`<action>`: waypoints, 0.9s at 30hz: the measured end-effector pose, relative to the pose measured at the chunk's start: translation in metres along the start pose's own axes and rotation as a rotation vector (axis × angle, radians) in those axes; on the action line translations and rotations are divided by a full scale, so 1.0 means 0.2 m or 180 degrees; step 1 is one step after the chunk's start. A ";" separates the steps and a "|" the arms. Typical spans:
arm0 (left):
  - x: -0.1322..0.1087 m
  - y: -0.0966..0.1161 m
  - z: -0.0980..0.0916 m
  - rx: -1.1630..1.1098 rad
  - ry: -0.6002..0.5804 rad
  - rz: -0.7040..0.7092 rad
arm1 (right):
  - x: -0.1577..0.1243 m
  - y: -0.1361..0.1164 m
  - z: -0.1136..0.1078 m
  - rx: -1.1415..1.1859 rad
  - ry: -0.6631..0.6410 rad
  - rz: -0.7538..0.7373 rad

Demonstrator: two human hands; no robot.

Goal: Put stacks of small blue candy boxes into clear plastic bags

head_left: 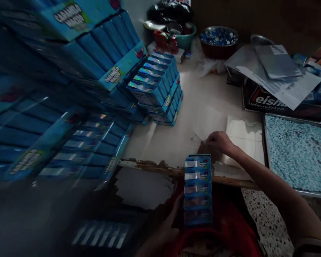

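A row of several small blue candy boxes (198,189) stands stacked at the table's near edge, over my lap. My left hand (173,214) grips the row from its left side, fingers curled against the boxes. My right hand (216,142) lies on the table just beyond the far end of the row, fingers bent down onto the tabletop beside a sheet of clear plastic wrap (243,142); whether it pinches anything is hidden.
Tall stacks of blue display cartons (69,107) fill the left. A smaller stack (157,89) stands mid-table. A metal tray (267,142) of pale blue candies sits at right. Behind are a cardboard box with silver sheets (278,67) and a bowl of blue pieces (219,39).
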State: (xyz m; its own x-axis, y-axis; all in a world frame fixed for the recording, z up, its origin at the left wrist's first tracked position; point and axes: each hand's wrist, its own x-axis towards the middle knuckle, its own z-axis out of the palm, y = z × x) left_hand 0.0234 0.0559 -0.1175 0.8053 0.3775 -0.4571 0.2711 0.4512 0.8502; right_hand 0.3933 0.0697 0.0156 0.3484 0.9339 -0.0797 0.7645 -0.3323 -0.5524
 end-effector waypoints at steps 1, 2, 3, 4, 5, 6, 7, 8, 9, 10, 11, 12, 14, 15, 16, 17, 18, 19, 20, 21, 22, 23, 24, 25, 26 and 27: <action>-0.03 0.05 -0.04 -0.0073 -0.0142 -0.0098 | 0.00 0.01 0.02 -0.0005 -0.0023 0.0079; -0.06 0.13 -0.07 -0.0011 -0.0245 -0.0197 | 0.00 0.01 0.04 -0.0021 0.0016 0.0144; -0.08 0.22 -0.10 0.0223 -0.0301 -0.0298 | 0.00 0.01 0.05 -0.0055 0.0074 0.0172; -0.09 0.32 -0.13 0.0638 -0.0317 -0.0374 | 0.00 0.00 0.05 -0.0115 0.0122 0.0153; -0.09 0.44 -0.14 0.1128 -0.0267 -0.0377 | 0.00 -0.01 0.05 -0.0206 0.0145 0.0105; -0.07 0.56 -0.15 0.1625 -0.0146 -0.0309 | 0.00 -0.03 0.05 -0.0318 0.0134 0.0025; -0.02 0.68 -0.15 0.2099 0.0148 -0.0039 | 0.01 -0.05 0.04 -0.0441 0.0100 -0.0074; 0.04 0.80 -0.13 0.2471 0.0625 0.0454 | 0.02 -0.08 0.04 -0.0574 0.0037 -0.0187; 0.12 0.92 -0.11 0.2771 0.1140 0.1113 | 0.03 -0.10 0.04 -0.0719 -0.0040 -0.0297; 0.21 1.02 -0.09 0.3063 0.1508 0.1800 | 0.03 -0.13 0.04 -0.0866 -0.0109 -0.0397; 0.31 1.11 -0.06 0.3461 0.1512 0.2290 | 0.04 -0.15 0.05 -0.1001 -0.0157 -0.0495; 0.41 1.18 -0.04 0.3903 0.1370 0.2617 | 0.05 -0.17 0.05 -0.1110 -0.0184 -0.0588; 0.59 1.26 0.00 0.4809 0.0970 0.2703 | 0.06 -0.18 0.06 -0.1212 -0.0185 -0.0757; 0.66 1.27 0.01 0.5201 0.0831 0.2590 | 0.06 -0.17 0.07 -0.1192 -0.0166 -0.0817; 0.70 1.26 0.01 0.5531 0.0767 0.2444 | 0.06 -0.16 0.07 -0.1126 -0.0156 -0.0852; 0.73 1.24 0.00 0.5796 0.0771 0.2324 | 0.04 -0.14 0.07 -0.1030 -0.0159 -0.0863; 0.74 1.20 -0.01 0.5996 0.0842 0.2249 | 0.02 -0.11 0.06 -0.0933 -0.0169 -0.0848; 0.74 1.15 -0.02 0.6139 0.0945 0.2246 | -0.01 -0.09 0.06 -0.0870 -0.0185 -0.0812; 0.73 1.10 -0.03 0.6239 0.1050 0.2292 | -0.05 -0.06 0.05 -0.0869 -0.0208 -0.0745; 0.71 1.05 -0.04 0.6301 0.1158 0.2360 | -0.09 -0.04 0.05 -0.0941 -0.0229 -0.0665; 0.69 1.00 -0.04 0.6323 0.1272 0.2435 | -0.14 -0.02 0.04 -0.1069 -0.0244 -0.0592; 0.68 0.95 -0.05 0.6313 0.1387 0.2512 | -0.19 -0.01 0.05 -0.1223 -0.0255 -0.0530; 0.66 0.92 -0.05 0.6283 0.1478 0.2603 | -0.23 -0.01 0.05 -0.1358 -0.0273 -0.0480; 0.65 0.89 -0.05 0.6234 0.1548 0.2702 | -0.27 -0.01 0.06 -0.1443 -0.0294 -0.0450; 0.64 0.87 -0.05 0.6169 0.1615 0.2783 | -0.30 -0.01 0.07 -0.1469 -0.0311 -0.0436; 0.63 0.87 -0.04 0.6090 0.1681 0.2835 | -0.32 -0.02 0.08 -0.1443 -0.0323 -0.0413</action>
State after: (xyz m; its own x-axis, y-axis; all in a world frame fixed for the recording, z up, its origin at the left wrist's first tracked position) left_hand 0.1681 0.1887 -0.0304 0.8937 0.2512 0.3718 0.3330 -0.9267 -0.1743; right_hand 0.3592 0.0134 0.0090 0.1971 0.9721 -0.1272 0.9654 -0.2150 -0.1476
